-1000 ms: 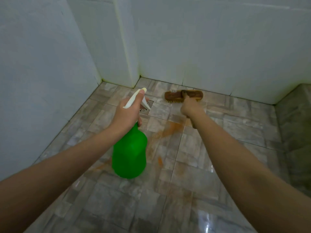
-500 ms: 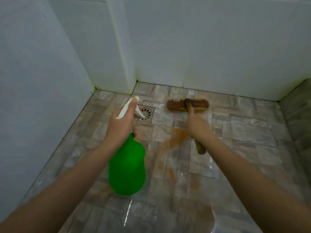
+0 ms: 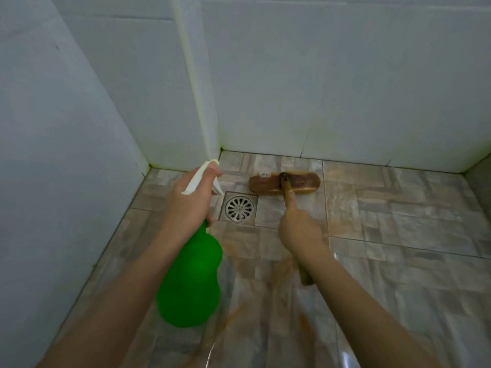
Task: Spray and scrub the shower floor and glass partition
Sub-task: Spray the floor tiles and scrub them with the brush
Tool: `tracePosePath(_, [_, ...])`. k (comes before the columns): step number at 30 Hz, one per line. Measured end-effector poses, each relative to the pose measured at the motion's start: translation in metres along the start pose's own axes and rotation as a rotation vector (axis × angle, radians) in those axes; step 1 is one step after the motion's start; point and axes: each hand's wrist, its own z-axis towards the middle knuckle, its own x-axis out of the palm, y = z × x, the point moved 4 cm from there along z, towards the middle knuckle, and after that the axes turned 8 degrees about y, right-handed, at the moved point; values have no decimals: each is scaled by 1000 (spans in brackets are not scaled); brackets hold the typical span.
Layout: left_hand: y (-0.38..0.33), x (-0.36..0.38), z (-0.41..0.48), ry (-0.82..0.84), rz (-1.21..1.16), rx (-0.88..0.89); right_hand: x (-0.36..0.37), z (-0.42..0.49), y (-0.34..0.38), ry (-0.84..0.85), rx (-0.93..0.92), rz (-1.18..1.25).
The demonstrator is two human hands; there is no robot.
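While the brush (image 3: 268,183) lies near the wall (image 3: 345,88) — floor (image 3: 411,235) stretches rightward.

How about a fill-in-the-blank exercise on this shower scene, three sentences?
1. The left hand holds a ____ spray bottle.
2. The right hand grips the brush by its ____.
3. The brush head rests on the floor beside the round metal ____.

Missing words: green; handle; drain.
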Motion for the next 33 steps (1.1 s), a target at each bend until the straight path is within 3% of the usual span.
tracePosePath(5, [12,0,24,-15,16,8,-41,70,43,-41,-3,73])
tracePosePath(15, [27,-1,46,-8,167,36,0,55,15,-126,55,-6])
tracePosePath(19, [26,-9,47,-34,112,20,2,49,17,-106,15,130])
tracePosePath(23, [25,-1,48,69,146,37,10,32,8,-77,-98,405])
tracePosePath(26, [24,-1,49,58,107,7,10,28,4,-104,-142,404])
tracePosePath(33, [23,-32,49,14,67,-35,2,60,22,-351,204,617])
